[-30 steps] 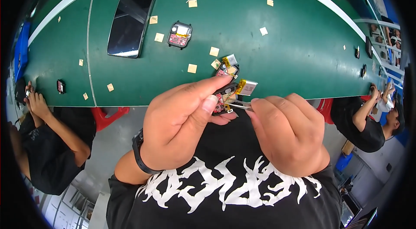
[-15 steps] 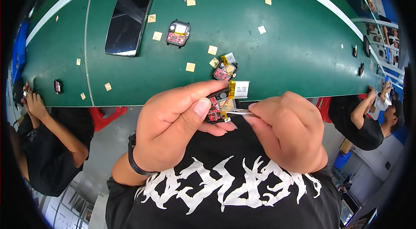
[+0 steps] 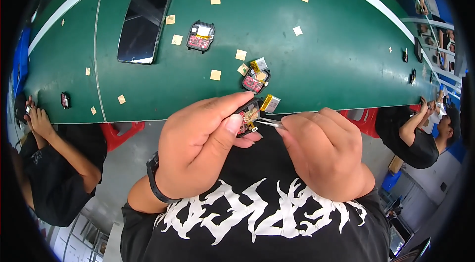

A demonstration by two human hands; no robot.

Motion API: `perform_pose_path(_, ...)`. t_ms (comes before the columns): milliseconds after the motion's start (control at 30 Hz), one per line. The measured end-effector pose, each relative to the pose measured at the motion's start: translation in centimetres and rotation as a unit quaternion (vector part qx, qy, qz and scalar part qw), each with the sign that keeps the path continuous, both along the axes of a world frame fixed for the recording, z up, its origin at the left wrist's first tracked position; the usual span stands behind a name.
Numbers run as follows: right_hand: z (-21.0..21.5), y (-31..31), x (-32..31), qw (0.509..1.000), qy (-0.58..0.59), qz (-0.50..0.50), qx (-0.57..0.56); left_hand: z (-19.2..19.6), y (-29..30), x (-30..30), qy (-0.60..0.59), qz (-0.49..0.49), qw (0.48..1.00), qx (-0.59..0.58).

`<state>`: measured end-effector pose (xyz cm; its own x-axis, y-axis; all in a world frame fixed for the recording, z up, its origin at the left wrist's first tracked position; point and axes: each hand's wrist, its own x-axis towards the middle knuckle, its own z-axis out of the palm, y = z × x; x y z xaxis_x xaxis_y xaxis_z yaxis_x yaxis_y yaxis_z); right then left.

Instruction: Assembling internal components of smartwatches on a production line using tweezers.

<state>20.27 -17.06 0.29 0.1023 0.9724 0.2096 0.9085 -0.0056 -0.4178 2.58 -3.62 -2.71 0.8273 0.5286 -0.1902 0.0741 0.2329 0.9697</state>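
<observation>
With left hand (image 3: 198,135), gripping open black housing (image 3: 249,112); with right hand (image 3: 324,153), pinching slim metal tweezers (image 3: 277,125).
Held in front of torso, at near edge of green table (image 3: 316,74), red circuit board (image 3: 245,127) in view: probably to keep the inside visible and braced against the tweezers. Angled in from the right to housing's side, likely to spare the view from above; exact contact too small to make out. Out past housing's upper right rim: flat silver battery (image 3: 271,104), presumably clear of the inside for access. Just beyond, on the table: second housing (image 3: 254,84), also open, with second battery (image 3: 259,65) at its far rim, perhaps for easy reach.
</observation>
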Motion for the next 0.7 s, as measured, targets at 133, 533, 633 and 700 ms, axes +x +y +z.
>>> perform_pose_path(133,-0.1,0.1,0.0,0.998,0.066,-0.001,-0.015,0.3,0.1,-0.2,0.017,0.023,0.992,-0.123)
perform_pose_path(533,-1.8,0.5,1.0,0.834,0.536,-0.127,-0.040,0.1,-0.3,0.0,0.036,0.021,0.986,-0.159)
perform_pose_path(633,-1.6,1.5,0.5,0.867,0.482,-0.097,-0.086,-0.8,-0.7,-0.3,0.001,0.046,0.982,-0.185)
perform_pose_path(700,-1.9,1.8,0.9,0.921,0.389,-0.016,-0.036,-1.2,-0.5,-0.3,-0.006,0.050,0.982,-0.183)
